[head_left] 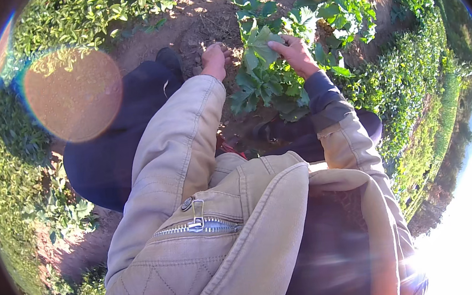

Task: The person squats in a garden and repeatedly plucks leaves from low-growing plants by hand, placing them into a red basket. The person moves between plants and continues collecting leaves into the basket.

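Note:
In the head view, my right hand (294, 54) has its thumb on a broad lobed green leaf (261, 46), with the fingers at or behind the leaf's edge. The leaf belongs to a low leafy plant (270, 83) growing in the soil between my legs. My left hand (215, 59) is left of the plant, low over the brown soil, with its fingers curled; whether it holds something small cannot be told.
Dense green bushes (94, 16) stand at upper left, and a long hedge-like row (406, 69) runs down the right. More lobed-leaf plants (346, 9) grow at upper right. My shoe (169, 60) rests on bare soil (146, 41). Sun glare covers the lower right.

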`<move>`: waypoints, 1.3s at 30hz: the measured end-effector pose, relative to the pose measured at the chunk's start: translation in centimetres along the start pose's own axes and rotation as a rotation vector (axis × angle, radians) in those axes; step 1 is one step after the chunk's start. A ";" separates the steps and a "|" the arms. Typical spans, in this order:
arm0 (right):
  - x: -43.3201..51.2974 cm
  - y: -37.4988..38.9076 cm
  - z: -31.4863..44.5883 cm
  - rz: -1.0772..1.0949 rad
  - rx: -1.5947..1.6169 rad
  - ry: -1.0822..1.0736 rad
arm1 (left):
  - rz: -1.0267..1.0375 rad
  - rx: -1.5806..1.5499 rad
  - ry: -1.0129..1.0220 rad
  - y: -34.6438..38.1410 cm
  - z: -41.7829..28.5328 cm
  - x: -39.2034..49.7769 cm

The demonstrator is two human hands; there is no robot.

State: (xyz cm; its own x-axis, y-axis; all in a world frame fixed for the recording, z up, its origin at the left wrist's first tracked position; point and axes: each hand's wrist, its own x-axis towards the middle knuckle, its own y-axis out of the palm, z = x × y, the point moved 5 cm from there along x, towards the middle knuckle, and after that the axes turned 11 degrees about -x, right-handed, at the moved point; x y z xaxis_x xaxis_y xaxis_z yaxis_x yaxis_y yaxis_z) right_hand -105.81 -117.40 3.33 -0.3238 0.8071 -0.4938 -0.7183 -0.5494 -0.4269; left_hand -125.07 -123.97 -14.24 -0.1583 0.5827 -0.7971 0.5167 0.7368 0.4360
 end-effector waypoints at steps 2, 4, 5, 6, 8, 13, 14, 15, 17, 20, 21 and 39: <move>0.4 1.1 -0.2 0.164 0.238 -0.054 | 0.099 -0.064 -0.120 1.0 0.3 -1.5; -1.8 4.6 4.5 0.493 0.221 -0.044 | 0.380 -0.265 0.052 1.1 0.1 -1.1; -2.6 5.0 4.8 0.606 0.188 -0.008 | 0.294 -0.253 -0.022 1.3 0.3 -0.9; -2.9 4.6 3.6 0.662 0.034 0.006 | 0.212 -0.237 -0.102 1.5 0.1 -1.3; -3.0 4.0 1.0 0.788 -0.274 0.035 | 0.100 -0.184 -0.051 0.7 -0.5 -1.7; -2.7 -1.7 -2.9 0.547 -0.453 0.155 | -0.291 -0.141 -0.015 -2.6 -1.9 -2.1; -1.9 -2.5 -3.0 0.410 -0.436 0.100 | -0.391 -0.107 -0.001 -3.1 -2.0 -2.4; -1.0 -3.5 -3.1 0.270 -0.420 0.046 | -0.328 -0.063 -0.011 -3.0 -1.8 -2.2; 0.5 -4.2 -2.5 0.131 -0.363 -0.010 | -0.201 0.023 -0.031 -3.2 -0.9 -1.4; 3.1 -4.0 -2.0 0.020 -0.229 -0.026 | 0.031 0.098 -0.135 -0.6 0.3 -0.9; 3.6 -3.8 -1.8 -0.019 -0.170 -0.038 | 0.099 0.146 -0.151 0.2 1.0 -0.9; -0.8 -4.2 -5.2 -0.109 0.019 0.211 | 0.246 0.590 0.579 8.4 2.5 -6.3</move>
State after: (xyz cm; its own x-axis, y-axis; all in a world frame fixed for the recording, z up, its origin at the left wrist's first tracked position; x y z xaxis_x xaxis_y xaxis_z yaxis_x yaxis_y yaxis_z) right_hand -99.38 -116.90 1.61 -0.1096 0.7971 -0.5939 -0.7542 -0.4559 -0.4726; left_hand -117.64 -122.36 -6.58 -0.3053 0.9039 -0.2996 0.9200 0.3611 0.1520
